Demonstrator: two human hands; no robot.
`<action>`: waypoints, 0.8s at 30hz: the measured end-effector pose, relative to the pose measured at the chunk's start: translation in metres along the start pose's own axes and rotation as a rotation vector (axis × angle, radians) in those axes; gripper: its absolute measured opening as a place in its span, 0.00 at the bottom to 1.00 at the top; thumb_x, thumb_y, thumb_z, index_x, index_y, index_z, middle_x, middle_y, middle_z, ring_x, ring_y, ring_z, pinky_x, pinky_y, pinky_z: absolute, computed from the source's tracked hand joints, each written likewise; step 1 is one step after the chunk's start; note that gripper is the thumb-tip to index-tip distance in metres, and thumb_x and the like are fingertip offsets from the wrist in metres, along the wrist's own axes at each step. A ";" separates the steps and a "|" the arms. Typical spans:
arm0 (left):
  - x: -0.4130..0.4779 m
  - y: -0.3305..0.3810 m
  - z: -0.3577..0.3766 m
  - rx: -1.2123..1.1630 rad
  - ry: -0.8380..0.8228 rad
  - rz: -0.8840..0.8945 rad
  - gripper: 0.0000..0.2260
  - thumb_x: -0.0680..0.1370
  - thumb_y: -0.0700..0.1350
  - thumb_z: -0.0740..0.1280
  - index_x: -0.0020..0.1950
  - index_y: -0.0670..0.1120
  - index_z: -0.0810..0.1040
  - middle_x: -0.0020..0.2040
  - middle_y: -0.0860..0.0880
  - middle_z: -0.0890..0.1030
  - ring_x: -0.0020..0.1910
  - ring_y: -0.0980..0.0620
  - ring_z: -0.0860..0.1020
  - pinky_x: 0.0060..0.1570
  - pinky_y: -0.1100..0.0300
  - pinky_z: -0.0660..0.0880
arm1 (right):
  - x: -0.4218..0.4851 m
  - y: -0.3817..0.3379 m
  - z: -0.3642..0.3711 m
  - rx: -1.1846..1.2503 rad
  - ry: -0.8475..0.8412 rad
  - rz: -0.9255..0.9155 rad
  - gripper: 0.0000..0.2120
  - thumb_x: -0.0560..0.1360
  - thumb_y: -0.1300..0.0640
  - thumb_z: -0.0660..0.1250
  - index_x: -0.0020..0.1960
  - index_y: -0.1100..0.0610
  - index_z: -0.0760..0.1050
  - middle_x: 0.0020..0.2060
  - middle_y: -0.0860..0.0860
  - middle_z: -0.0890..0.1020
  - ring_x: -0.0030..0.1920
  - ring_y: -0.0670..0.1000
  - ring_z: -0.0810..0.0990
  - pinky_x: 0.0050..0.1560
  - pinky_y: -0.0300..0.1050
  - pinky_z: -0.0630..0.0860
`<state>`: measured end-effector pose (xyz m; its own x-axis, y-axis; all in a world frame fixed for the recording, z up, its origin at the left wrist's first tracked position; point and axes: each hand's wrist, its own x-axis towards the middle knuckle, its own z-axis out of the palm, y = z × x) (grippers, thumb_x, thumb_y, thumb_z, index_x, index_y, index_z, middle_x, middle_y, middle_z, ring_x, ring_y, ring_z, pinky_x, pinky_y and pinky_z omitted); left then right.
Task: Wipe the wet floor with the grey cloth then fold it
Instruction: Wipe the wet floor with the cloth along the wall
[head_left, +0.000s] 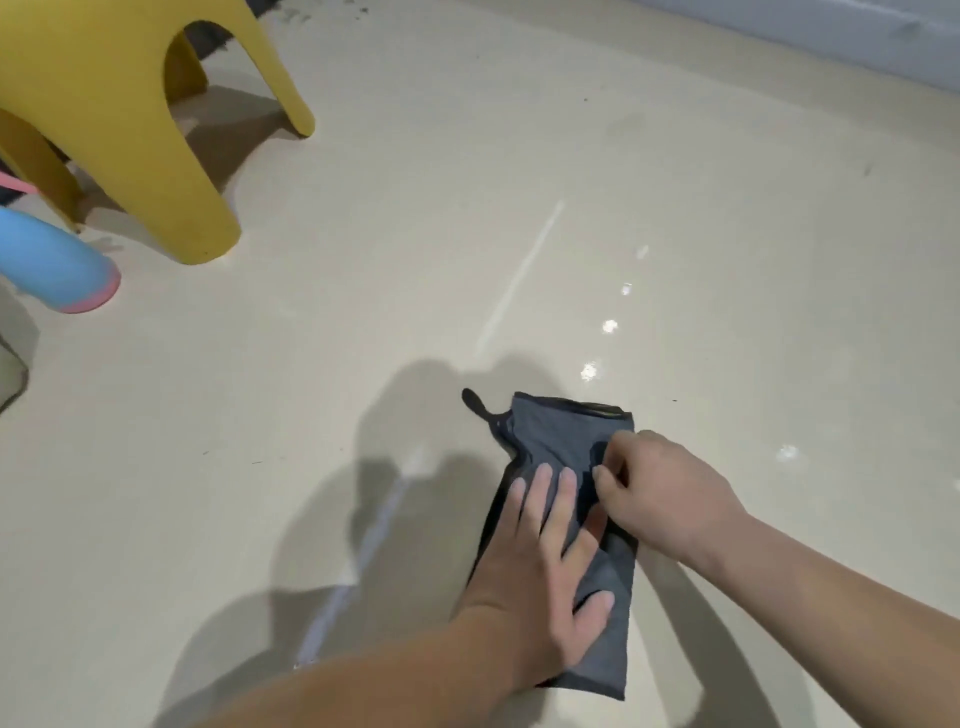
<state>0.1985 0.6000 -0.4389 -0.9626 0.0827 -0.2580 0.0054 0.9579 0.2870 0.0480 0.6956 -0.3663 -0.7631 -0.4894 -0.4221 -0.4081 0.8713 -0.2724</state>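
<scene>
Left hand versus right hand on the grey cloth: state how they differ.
The left hand lies flat with straight fingers; the right hand has curled fingers pinching a fold. The left hand presses the near half of the grey cloth; the right hand sits farther up its right edge. Both touch the cloth on the floor.

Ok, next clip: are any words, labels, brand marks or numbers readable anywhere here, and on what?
None can be read. The grey cloth, the yellow stool and the blue and pink cylinder show no print, and the floor bears only glare spots and pale streaks.
</scene>
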 end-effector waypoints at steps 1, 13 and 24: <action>0.007 0.013 0.003 0.025 -0.014 0.068 0.33 0.81 0.63 0.52 0.82 0.46 0.60 0.82 0.36 0.40 0.80 0.35 0.33 0.77 0.36 0.39 | -0.009 0.019 -0.001 -0.011 -0.023 0.051 0.09 0.79 0.45 0.59 0.47 0.49 0.72 0.44 0.45 0.76 0.46 0.52 0.78 0.43 0.48 0.76; 0.035 0.152 0.031 0.227 -0.189 0.580 0.34 0.83 0.64 0.47 0.84 0.49 0.43 0.80 0.38 0.29 0.76 0.36 0.24 0.74 0.38 0.28 | -0.152 0.176 0.002 -0.048 -0.226 0.408 0.09 0.79 0.46 0.58 0.44 0.50 0.68 0.40 0.46 0.79 0.41 0.51 0.78 0.40 0.46 0.74; 0.034 0.159 -0.005 0.053 -0.051 0.467 0.27 0.78 0.46 0.59 0.78 0.42 0.63 0.80 0.39 0.61 0.78 0.39 0.59 0.77 0.45 0.59 | -0.188 0.188 0.037 0.134 -0.016 0.042 0.31 0.77 0.52 0.64 0.77 0.59 0.61 0.71 0.56 0.65 0.74 0.57 0.62 0.72 0.42 0.65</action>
<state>0.1651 0.7540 -0.3974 -0.8391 0.5204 -0.1582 0.4499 0.8275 0.3359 0.1336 0.9504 -0.3699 -0.7696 -0.4541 -0.4488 -0.3046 0.8789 -0.3670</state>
